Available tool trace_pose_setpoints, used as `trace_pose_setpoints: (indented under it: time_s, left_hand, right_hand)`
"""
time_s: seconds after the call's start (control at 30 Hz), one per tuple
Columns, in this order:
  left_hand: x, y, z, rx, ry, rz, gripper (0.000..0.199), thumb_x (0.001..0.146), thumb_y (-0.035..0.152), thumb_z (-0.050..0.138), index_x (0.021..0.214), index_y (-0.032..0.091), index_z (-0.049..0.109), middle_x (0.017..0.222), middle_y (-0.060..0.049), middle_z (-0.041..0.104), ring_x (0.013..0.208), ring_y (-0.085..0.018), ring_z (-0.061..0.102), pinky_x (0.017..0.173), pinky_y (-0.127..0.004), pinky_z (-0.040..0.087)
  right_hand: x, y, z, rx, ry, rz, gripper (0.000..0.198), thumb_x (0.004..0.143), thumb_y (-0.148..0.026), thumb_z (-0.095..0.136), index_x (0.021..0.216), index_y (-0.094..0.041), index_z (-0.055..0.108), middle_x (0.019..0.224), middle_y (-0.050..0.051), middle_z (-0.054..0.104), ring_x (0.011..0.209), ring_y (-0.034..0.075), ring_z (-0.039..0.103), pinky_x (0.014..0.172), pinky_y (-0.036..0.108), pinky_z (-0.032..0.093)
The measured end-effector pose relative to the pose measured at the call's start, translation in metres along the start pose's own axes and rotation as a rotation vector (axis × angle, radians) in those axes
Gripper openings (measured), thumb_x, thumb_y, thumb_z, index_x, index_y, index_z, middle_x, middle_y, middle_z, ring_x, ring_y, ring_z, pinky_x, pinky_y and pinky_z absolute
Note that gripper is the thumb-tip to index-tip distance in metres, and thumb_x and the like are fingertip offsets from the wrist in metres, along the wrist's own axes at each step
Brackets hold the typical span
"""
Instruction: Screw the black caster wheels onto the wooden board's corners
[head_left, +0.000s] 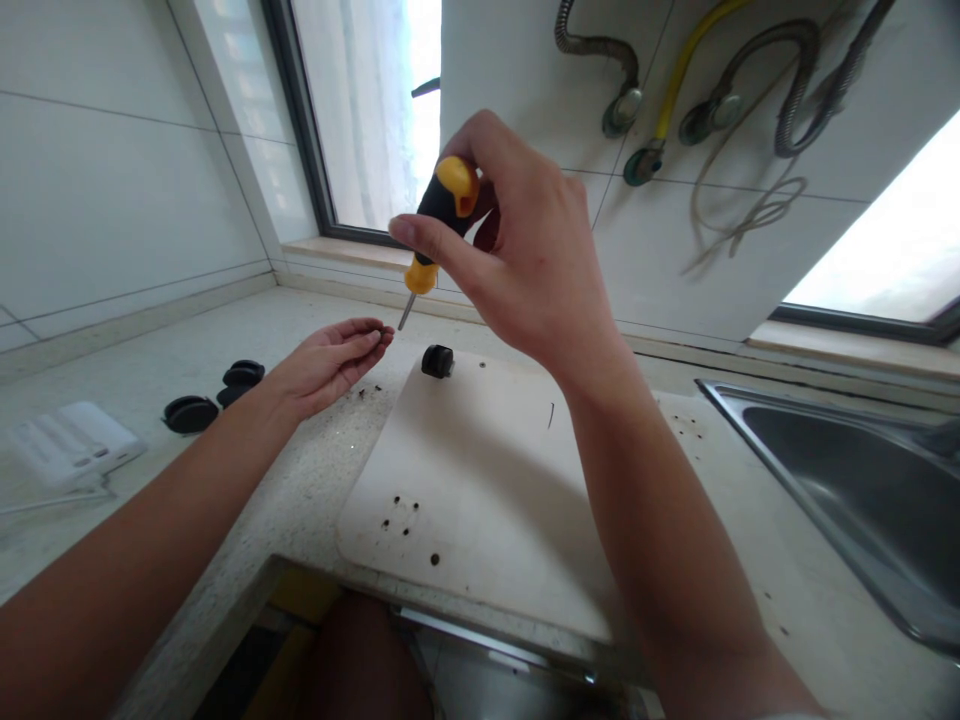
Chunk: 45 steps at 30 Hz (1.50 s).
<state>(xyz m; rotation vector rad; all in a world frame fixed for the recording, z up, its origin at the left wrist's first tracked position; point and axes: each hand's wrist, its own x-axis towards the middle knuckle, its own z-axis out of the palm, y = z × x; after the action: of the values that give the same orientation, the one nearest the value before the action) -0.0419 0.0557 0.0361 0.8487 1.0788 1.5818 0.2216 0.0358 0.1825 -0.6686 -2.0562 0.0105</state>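
My right hand (pixel 517 230) grips a yellow and black screwdriver (pixel 422 272) by its handle, its shaft slanting down to the left. The tip is close to the fingertips of my left hand (pixel 337 362), which are pinched together; whatever lies between them is too small to make out. Below the tip, a black caster wheel (pixel 436 361) stands at the far left corner of a white board (pixel 480 470) lying on the counter. Screw holes (pixel 401 515) show in the board's near left corner. Several small dark bits (pixel 361 392) lie beside the board, near my left hand.
Loose black casters (pixel 191 413) lie on the counter left of my left forearm. Farther left is a white power bank (pixel 75 445) with a cable. A steel sink (pixel 855 490) is at the right. Hoses and a yellow pipe (pixel 667 105) come from the tiled wall.
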Motion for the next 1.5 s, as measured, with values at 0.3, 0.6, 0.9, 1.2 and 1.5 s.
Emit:
trace_pose_setpoints:
  time_s: [0.3,0.6,0.9,1.2,1.5]
  left_hand:
    - [-0.007,0.0,0.011,-0.017,0.019,0.003,0.021,0.097,-0.001,0.073,0.1,0.014,0.086,0.114,-0.014,0.085,0.107,-0.017,0.083,0.106,-0.024,0.067]
    - [-0.01,-0.001,0.018,-0.083,0.047,0.009,0.023,0.099,-0.003,0.07,0.098,0.014,0.085,0.109,-0.012,0.086,0.098,-0.013,0.083,0.093,-0.017,0.068]
    - [-0.006,-0.006,0.019,-0.076,0.061,0.136,0.03,0.1,-0.003,0.066,0.099,0.02,0.085,0.114,-0.007,0.085,0.114,-0.014,0.081,0.102,-0.02,0.067]
    - [-0.009,-0.014,0.024,0.005,-0.044,0.273,0.022,0.099,0.017,0.077,0.12,0.025,0.08,0.129,-0.007,0.082,0.127,-0.02,0.077,0.111,-0.031,0.064]
    - [-0.012,-0.074,0.031,0.796,-0.06,0.603,0.061,0.095,0.049,0.082,0.147,0.023,0.063,0.151,-0.018,0.067,0.126,-0.033,0.072,0.1,-0.049,0.063]
  right_hand:
    - [0.0,-0.001,0.004,0.042,-0.013,0.024,0.023,0.101,-0.055,0.072,0.106,-0.035,0.062,0.099,0.002,0.076,0.095,0.029,0.069,0.078,0.04,0.046]
    - [-0.002,-0.004,0.006,0.052,0.032,-0.007,0.024,0.102,-0.053,0.073,0.103,-0.032,0.061,0.102,0.002,0.077,0.091,0.025,0.07,0.082,0.039,0.049]
    - [0.001,0.004,0.011,0.104,0.176,-0.037,0.034,0.108,-0.053,0.066,0.091,-0.03,0.048,0.096,0.002,0.072,0.082,0.022,0.062,0.076,0.039,0.046]
    - [0.008,0.015,0.007,-0.041,0.25,0.117,0.035,0.103,-0.059,0.066,0.086,-0.032,0.055,0.084,0.008,0.068,0.09,0.032,0.06,0.078,0.044,0.036]
    - [0.005,0.021,-0.001,-0.157,0.367,0.026,0.048,0.096,-0.053,0.078,0.082,-0.03,0.038,0.091,0.004,0.072,0.081,0.028,0.06,0.07,0.042,0.035]
